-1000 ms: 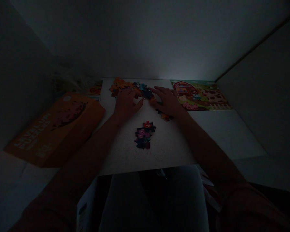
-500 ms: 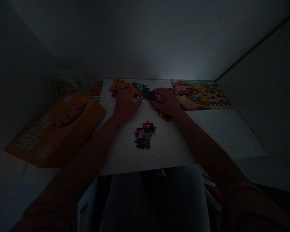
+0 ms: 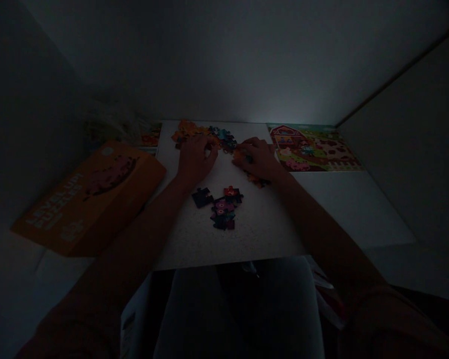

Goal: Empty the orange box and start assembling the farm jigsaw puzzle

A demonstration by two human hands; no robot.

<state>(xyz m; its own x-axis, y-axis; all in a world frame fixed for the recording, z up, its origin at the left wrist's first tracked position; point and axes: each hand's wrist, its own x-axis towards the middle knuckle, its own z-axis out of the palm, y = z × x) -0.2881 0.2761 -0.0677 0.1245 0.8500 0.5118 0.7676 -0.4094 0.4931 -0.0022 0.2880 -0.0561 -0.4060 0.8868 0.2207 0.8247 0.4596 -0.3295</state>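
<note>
My left hand (image 3: 196, 157) rests over the near edge of a loose heap of jigsaw puzzle pieces (image 3: 189, 129). Its thumb and forefinger stand apart, and no piece shows between them. With fingers curled, my right hand (image 3: 260, 158) closes around a puzzle piece (image 3: 249, 159), mostly covered by the fingers. Teal pieces (image 3: 222, 133) lie between the two hands, and orange pieces (image 3: 258, 180) lie under my right wrist. Closer to me is a small joined cluster (image 3: 223, 207) with red, purple and dark parts. A single dark piece (image 3: 202, 197) lies at its left.
An orange puzzle box (image 3: 86, 199) stands at the left beside my forearm. Behind it is crinkled clear plastic (image 3: 123, 122). A farm picture (image 3: 314, 148) lies at the right on the white table (image 3: 262, 234). A wall rises behind; the light is dim.
A single dark piece now lies left of the cluster, where bare table showed before. Both hands have shifted only slightly at the heap, and the right fingers have curled in more.
</note>
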